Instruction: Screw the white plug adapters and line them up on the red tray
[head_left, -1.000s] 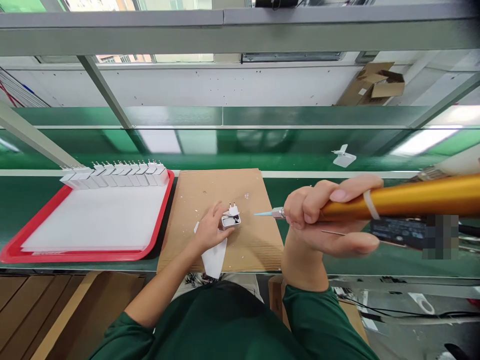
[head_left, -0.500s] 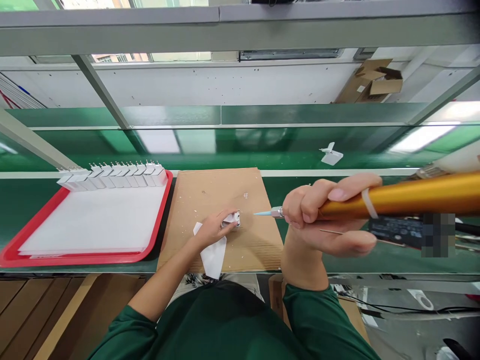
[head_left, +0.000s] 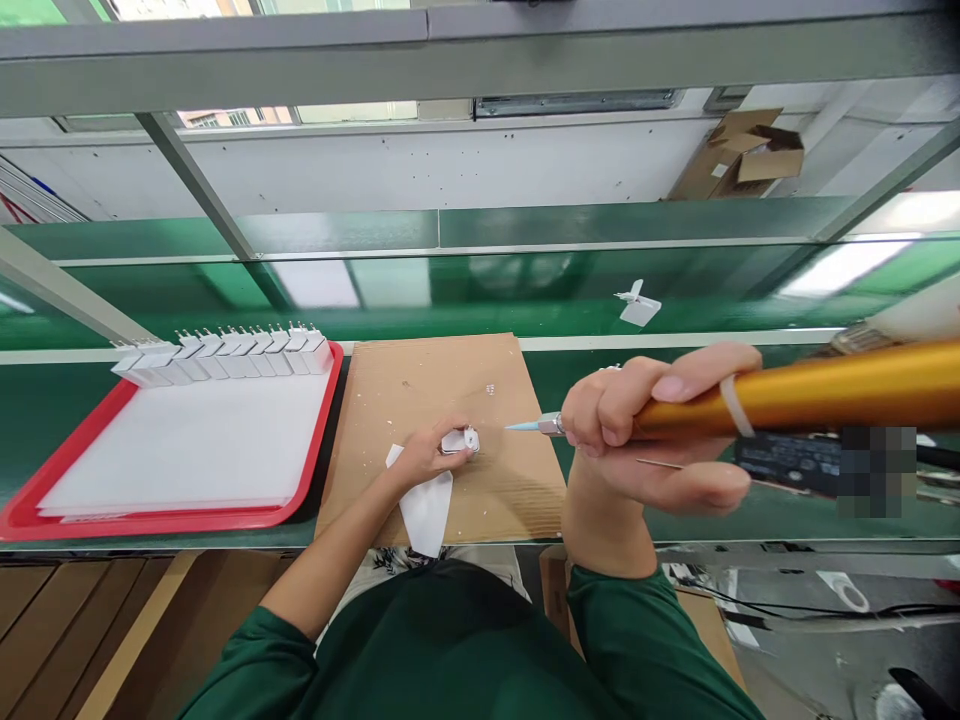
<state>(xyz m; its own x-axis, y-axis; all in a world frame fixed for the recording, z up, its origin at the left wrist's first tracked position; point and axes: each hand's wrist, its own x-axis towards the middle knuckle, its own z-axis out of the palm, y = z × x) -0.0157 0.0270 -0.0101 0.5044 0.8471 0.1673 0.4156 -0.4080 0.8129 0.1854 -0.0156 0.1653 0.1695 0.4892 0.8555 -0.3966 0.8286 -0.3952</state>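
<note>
My left hand (head_left: pixel 429 456), fingers closed, holds a small white plug adapter (head_left: pixel 459 440) over the cardboard sheet (head_left: pixel 420 390). One end of the adapter faces right. Under my left wrist lies a crumpled white cloth or paper (head_left: pixel 429 512). My right hand (head_left: pixel 652 425) is wrapped round a gold-barrelled glue dispenser (head_left: pixel 832 388) with a black switch on its underside. Its tapered pale blue tip (head_left: pixel 523 427) points left at the adapter, a short gap away from it.
At left a red tray (head_left: pixel 319 440) bears a white sheet and a row of several white plug adapters (head_left: pixel 225 355), pins up. Another white piece (head_left: pixel 639 308) lies on the green surface behind. An open carton (head_left: pixel 750 155) is at the far right. A metal beam (head_left: pixel 480 70) crosses overhead.
The adapter has turned in my left hand, so its end shows more fully. On the green surface, the white piece has shifted left. My right hand and the dispenser have barely moved.
</note>
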